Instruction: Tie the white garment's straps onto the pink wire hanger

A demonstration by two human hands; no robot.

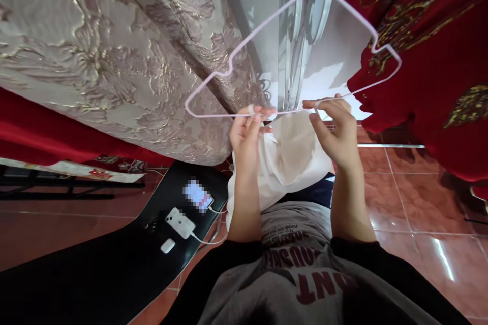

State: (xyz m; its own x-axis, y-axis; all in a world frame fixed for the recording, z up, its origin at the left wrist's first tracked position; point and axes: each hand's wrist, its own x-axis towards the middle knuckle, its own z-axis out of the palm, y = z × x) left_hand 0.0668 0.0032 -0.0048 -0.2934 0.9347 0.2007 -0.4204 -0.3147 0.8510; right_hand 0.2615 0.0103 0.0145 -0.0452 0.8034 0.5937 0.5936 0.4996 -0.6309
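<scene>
A thin pale pink hanger is held up in front of me, its hook at the top of the view. My left hand pinches the hanger's bottom bar, fingers closed round it. My right hand grips the same bar further right, fingers curled. A white cloth hangs down from the bar between and below both hands, over my lap.
A beige and gold patterned fabric fills the upper left. Red and gold fabric hangs at the right. A black surface at lower left carries two phones on cables and a small white case. Red floor tiles lie below.
</scene>
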